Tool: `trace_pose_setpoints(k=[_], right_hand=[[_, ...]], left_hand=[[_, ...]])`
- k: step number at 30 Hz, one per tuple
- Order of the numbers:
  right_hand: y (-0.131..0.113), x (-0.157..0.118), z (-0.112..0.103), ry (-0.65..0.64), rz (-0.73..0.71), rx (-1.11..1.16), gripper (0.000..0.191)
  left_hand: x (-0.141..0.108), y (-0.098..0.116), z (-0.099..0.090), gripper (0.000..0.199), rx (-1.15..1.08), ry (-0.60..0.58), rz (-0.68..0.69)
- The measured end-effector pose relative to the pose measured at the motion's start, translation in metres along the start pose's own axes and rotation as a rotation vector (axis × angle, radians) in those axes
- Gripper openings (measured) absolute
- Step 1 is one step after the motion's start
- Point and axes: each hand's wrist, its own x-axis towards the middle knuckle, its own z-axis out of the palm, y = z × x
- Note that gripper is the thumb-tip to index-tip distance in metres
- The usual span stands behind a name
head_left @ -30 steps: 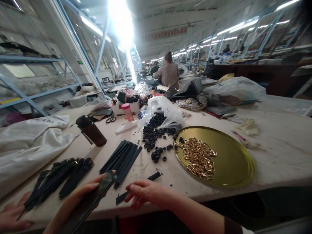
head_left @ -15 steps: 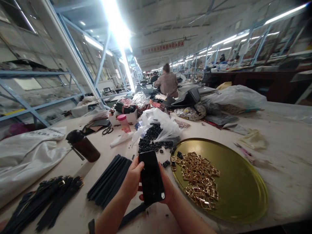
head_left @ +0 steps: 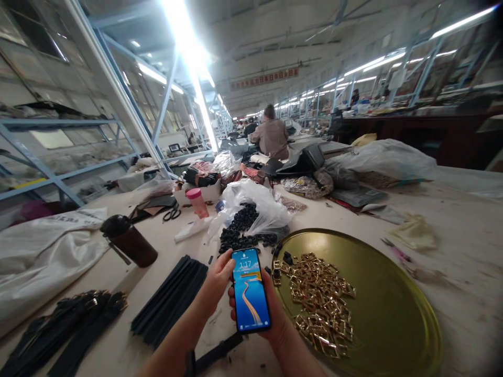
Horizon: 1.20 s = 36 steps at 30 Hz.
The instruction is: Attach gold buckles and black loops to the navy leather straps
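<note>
Both my hands hold a smartphone point(head_left: 250, 290) up above the bench, its lit screen showing a clock and a blue wallpaper. My left hand point(head_left: 217, 283) grips its left edge, and my right hand point(head_left: 271, 314) cradles it from behind and below. Just right of them lies a round brass tray point(head_left: 393, 298) heaped with gold metal buckles point(head_left: 320, 303). Black rubber rings point(head_left: 239, 233) are piled beyond the phone. Left of my left hand sit a stack of black strips point(head_left: 168, 298) and strap bundles with buckles point(head_left: 66, 330). A short black strip point(head_left: 218, 353) lies beneath my hands.
A dark bottle point(head_left: 128, 241), scissors point(head_left: 172, 213), a pink-lidded cup point(head_left: 197, 203), a white sack point(head_left: 43, 256) and a plastic bag point(head_left: 251, 207) stand on the long workbench point(head_left: 463, 251). Farther along, a co-worker point(head_left: 271, 139) sits behind heaped bags. Blue metal shelving lines the left.
The phone has risen from low left to centre, and my right hand has left the bench to hold it too. Its dark screen has lit up, and the view has tilted upward.
</note>
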Motion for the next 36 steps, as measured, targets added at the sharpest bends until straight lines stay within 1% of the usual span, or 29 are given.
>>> trace_pose_setpoints(k=[2,3,5,8,9,11,14,17,19,23,26,28,30,31,36], right_hand=[[0.0,0.0,-0.001,0.0,-0.013,0.011,0.072],[0.0,0.0,-0.001,0.0,-0.019,0.016,0.071],[0.0,-0.001,0.0,0.017,-0.042,0.018,0.068],[0.0,-0.002,0.0,0.077,-0.11,0.004,0.061],[0.001,-0.003,0.0,0.094,-0.129,-0.004,0.059],[0.002,-0.002,-0.003,0.106,-0.145,-0.023,0.059],[0.003,-0.001,-0.009,0.123,-0.148,-0.072,0.063],[0.004,0.0,-0.015,0.164,-0.162,-0.111,0.067],[0.005,0.0,-0.019,0.193,-0.177,-0.114,0.066],[0.007,0.0,-0.024,0.254,-0.19,-0.138,0.059],[0.007,0.0,-0.023,0.264,-0.163,-0.19,0.064],[0.006,-0.001,-0.019,0.244,-0.152,-0.205,0.067],[0.005,-0.002,-0.014,0.21,-0.163,-0.197,0.068],[0.004,-0.003,-0.012,0.193,-0.169,-0.186,0.068],[0.001,-0.006,-0.01,0.111,-0.176,-0.083,0.071]], left_hand=[[-0.008,-0.007,-0.002,0.043,0.225,0.095,0.201],[-0.014,-0.01,-0.004,0.042,0.355,0.119,0.304],[-0.029,-0.016,-0.008,0.034,0.573,0.122,0.507],[-0.051,-0.021,-0.012,0.02,0.806,0.025,0.772],[-0.055,-0.022,-0.012,0.018,0.862,-0.012,0.833],[-0.06,-0.021,-0.009,0.015,0.956,-0.065,0.904],[-0.06,-0.018,-0.002,0.01,1.014,-0.06,0.938],[-0.057,-0.017,0.005,0.007,0.98,-0.016,0.948],[-0.053,-0.015,0.009,0.008,0.964,0.013,0.956],[-0.033,-0.005,0.012,0.011,0.962,0.096,0.934],[-0.016,0.003,0.012,0.01,0.976,0.132,0.872],[-0.012,0.004,0.011,0.012,0.977,0.162,0.852],[-0.018,-0.002,0.009,0.014,0.966,0.176,0.868],[-0.024,-0.007,0.008,0.014,0.959,0.166,0.886],[-0.069,-0.036,0.009,0.01,0.895,0.014,0.974]])
